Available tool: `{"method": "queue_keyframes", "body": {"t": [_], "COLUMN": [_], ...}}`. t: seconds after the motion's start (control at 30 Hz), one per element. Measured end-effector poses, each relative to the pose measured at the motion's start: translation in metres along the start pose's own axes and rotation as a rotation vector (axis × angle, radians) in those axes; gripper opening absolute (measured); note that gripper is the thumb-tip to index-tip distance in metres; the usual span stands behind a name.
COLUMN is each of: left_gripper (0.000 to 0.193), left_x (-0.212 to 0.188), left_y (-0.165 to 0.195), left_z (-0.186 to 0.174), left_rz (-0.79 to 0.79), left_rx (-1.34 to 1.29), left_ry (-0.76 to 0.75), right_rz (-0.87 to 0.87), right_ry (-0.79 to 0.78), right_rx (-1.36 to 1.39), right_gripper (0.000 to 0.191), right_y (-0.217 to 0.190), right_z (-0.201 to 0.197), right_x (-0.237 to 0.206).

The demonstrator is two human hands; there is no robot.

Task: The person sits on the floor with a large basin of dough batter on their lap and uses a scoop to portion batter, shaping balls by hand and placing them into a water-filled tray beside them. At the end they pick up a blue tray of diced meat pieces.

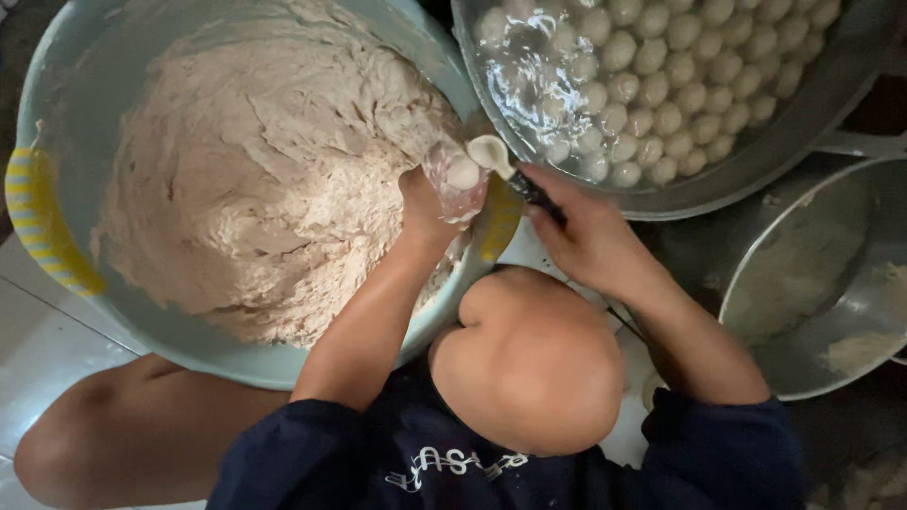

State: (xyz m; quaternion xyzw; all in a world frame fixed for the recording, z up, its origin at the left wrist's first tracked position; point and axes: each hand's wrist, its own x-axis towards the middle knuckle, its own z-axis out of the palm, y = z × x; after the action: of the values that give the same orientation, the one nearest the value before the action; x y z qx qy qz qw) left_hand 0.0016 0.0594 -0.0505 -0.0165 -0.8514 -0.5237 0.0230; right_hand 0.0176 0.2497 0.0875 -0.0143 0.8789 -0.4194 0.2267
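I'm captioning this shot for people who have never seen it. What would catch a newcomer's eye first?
First, the huge pale mound of paste filling the light blue basin at upper left. Next, the metal pan at upper right, packed with small round balls in water. Between them, the left hand squeezes out a ball beside the spoon held by the right hand.

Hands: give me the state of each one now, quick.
Left hand: closed, squeezing a ball of paste out of the fist, over the big tub.
Right hand: closed on a spoon.
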Motion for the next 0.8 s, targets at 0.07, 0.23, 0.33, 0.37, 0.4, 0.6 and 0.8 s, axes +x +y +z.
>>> {"method": "queue_keyframes", "body": {"t": [0.07,0.23,0.33,0.37,0.4,0.6,0.8], "left_gripper": [0.022,0.027,0.04,0.05,0.061,0.072,0.033], "left_x": [0.0,-0.002,-0.011,-0.016,-0.025,-0.022,0.009], "left_y": [-0.005,-0.011,-0.018,-0.02,-0.023,-0.043,-0.023], "left_z": [-0.001,-0.004,-0.009,-0.011,-0.013,-0.007,-0.022], "left_rz": [0.001,-0.06,-0.07,-0.128,-0.182,-0.121,-0.324], "left_rx": [0.0,0.057,0.283,0.402,0.52,0.641,-0.089], "left_ry": [-0.077,-0.107,-0.114,-0.137,-0.162,-0.117,-0.276], "right_rz": [0.083,-0.001,0.208,0.224,0.24,0.273,-0.076], "right_ry": [-0.071,-0.229,-0.318,-0.313,-0.302,0.101,0.348], "right_rx": [-0.05,0.274,0.492,0.509,0.526,0.314,-0.272], "right_gripper": [0.049,0.049,0.051,0.051,0.052,0.056,0.043], "right_y": [-0.001,0.008,0.015,0.018,0.02,0.037,0.038], "right_z": [0.005,0.006,0.002,-0.001,-0.006,-0.023,-0.024], "right_x": [0.001,0.007,0.011,0.012,0.015,0.05,0.071]}}
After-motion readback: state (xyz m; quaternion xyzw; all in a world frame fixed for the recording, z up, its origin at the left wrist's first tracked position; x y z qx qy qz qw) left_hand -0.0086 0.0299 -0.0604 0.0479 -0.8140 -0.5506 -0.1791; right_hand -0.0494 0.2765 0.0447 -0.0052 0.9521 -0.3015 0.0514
